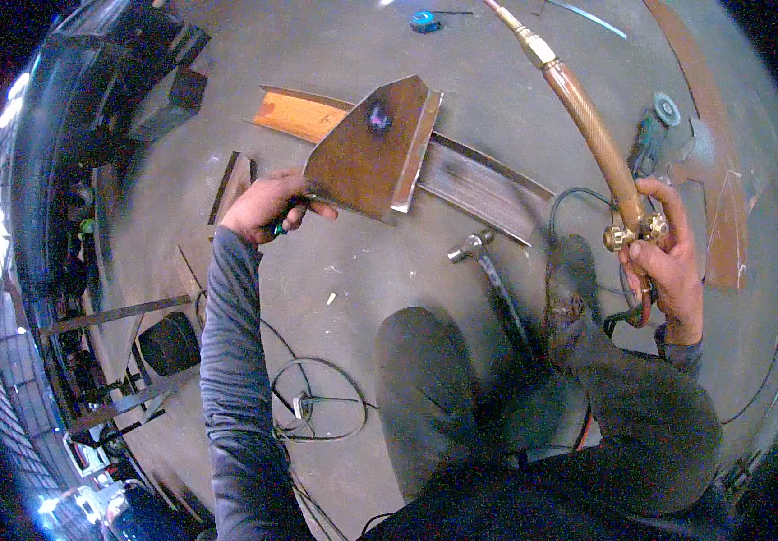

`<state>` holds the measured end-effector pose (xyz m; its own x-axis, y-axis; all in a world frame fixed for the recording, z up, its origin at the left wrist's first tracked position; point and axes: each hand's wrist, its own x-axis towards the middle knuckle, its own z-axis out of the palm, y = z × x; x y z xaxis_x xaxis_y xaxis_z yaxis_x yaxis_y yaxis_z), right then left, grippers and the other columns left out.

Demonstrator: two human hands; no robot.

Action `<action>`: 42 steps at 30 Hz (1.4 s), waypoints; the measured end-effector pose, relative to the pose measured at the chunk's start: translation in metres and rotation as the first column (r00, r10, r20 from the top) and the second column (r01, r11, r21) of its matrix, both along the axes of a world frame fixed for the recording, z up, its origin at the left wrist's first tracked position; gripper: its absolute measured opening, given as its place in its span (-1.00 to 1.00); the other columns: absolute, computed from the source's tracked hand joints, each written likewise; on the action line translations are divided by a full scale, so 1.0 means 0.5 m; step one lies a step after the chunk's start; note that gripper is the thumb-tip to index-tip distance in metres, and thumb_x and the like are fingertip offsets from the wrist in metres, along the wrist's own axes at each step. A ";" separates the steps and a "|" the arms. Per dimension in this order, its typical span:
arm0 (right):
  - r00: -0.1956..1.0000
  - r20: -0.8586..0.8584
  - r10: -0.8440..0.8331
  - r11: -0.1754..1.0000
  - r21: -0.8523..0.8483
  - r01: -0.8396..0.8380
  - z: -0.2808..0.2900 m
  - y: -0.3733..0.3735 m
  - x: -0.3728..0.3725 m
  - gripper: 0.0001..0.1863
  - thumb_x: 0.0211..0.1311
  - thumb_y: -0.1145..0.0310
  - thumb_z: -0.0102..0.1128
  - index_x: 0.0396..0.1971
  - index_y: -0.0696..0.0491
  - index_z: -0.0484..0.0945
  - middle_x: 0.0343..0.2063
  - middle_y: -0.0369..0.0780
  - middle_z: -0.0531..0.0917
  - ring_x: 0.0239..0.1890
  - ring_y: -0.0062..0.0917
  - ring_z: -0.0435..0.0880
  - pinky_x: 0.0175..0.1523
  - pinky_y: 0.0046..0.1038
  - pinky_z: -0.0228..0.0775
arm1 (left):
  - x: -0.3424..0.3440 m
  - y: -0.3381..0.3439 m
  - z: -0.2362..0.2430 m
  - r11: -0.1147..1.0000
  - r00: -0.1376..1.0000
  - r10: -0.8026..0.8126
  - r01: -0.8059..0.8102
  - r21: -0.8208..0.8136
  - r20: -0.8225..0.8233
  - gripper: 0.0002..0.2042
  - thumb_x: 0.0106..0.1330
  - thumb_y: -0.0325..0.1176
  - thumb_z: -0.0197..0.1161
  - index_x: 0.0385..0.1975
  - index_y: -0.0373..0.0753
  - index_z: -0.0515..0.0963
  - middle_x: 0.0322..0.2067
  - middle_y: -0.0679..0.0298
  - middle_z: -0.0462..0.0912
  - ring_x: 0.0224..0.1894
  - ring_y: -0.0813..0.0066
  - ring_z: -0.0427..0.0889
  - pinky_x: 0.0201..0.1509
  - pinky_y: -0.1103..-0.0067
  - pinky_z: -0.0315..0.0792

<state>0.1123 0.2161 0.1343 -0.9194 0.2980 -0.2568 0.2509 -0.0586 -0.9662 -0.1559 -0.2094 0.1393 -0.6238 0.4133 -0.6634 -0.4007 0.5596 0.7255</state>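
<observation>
My left hand (276, 207) is closed at the lower left edge of a brown bent steel plate (362, 162). The plate is tilted up, with a dark, purplish spot near its top and a folded flange along its right side. A small green thing shows under those fingers, too little of it to name. My right hand (673, 261) grips a gas torch (592, 126) by its valve end. Brass knobs sit beside the fingers, and the long tube points up and away to the left. Hoses leave its lower end. No flame can be made out.
Behind the plate lies a steel channel (483, 189) on the floor. A hammer (497, 288) lies between my knees. To the right are an angle grinder (655, 135) and rusty sheet metal (722, 207). A blue tape measure (425, 22) lies far off; a coiled cable (321, 401) is near left.
</observation>
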 end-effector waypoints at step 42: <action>0.983 0.080 0.166 0.975 0.138 -0.176 0.083 -0.015 -0.029 -0.34 0.12 0.45 0.35 0.26 -0.12 0.35 -0.48 -0.33 0.61 -0.64 -0.72 0.48 -0.60 -0.62 0.28 | 0.112 0.021 -0.376 0.494 0.400 0.793 -0.863 0.102 -0.459 -0.56 0.32 -0.17 0.37 -0.04 -0.46 0.50 -0.24 0.09 0.65 -0.29 0.40 0.61 -0.20 0.47 0.54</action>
